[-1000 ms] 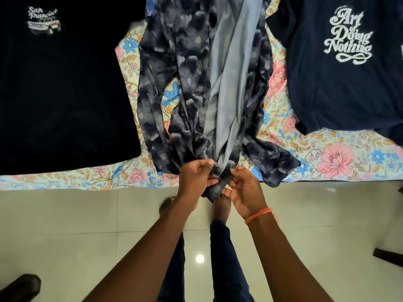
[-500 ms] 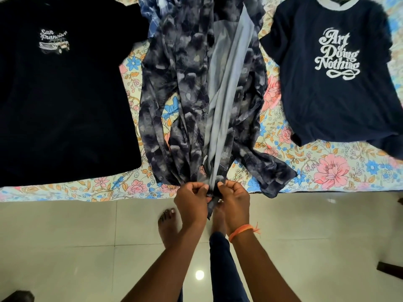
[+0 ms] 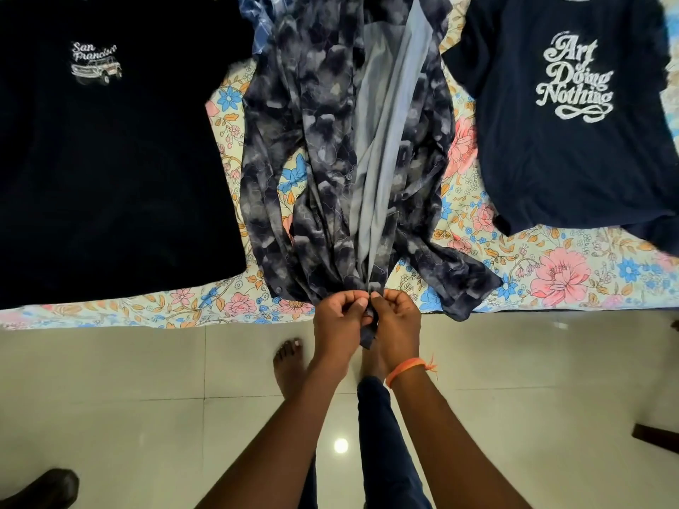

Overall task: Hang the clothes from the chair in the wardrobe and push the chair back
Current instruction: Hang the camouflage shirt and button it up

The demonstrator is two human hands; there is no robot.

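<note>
A black T-shirt (image 3: 110, 170) printed "San Francisco" is laid flat at the left of the floral bedsheet (image 3: 551, 273). In the middle, a grey-patterned button shirt (image 3: 330, 141) is spread open on the bed, its hem bunched at the bed's edge. That hem is pinched by the curled fingers of the left hand (image 3: 340, 325) and the right hand (image 3: 397, 325), held close together, knuckles nearly touching. An orange thread band (image 3: 406, 369) is worn on the right wrist. At the right, a navy T-shirt (image 3: 573, 159) lettered "Art of Doing Nothing" is laid flat.
</note>
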